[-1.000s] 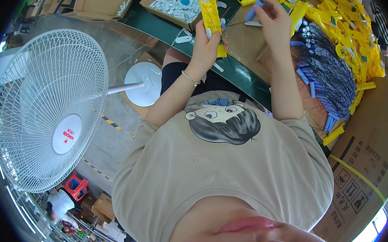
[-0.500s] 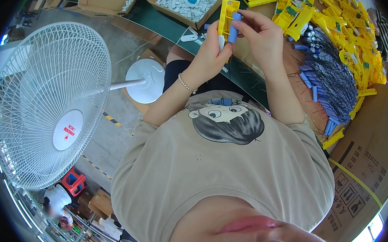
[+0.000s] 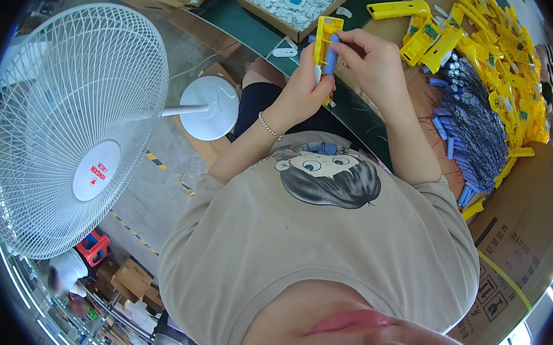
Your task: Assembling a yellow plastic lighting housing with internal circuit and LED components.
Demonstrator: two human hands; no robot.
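My left hand is closed around the lower part of a yellow plastic casing, which stands nearly upright over the table edge. Along the casing's right side lies a blue cylindrical battery, lengthwise against it. My right hand pinches with thumb and forefinger at the battery's upper end. A small white part shows beside my left thumb; its kind I cannot make out. Right of my hands, many similar blue batteries with dark wires lie heaped next to a pile of yellow casings, some holding green circuit boards.
A cardboard box of small white parts stands on the green table. One white piece lies near its edge. A large white fan stands at my left, a big carton at my right. Other people are in the background.
The blue battery sits closer against the casing, and my right fingers have shifted to its upper end. My left hand keeps its hold. The whole view has moved slightly.
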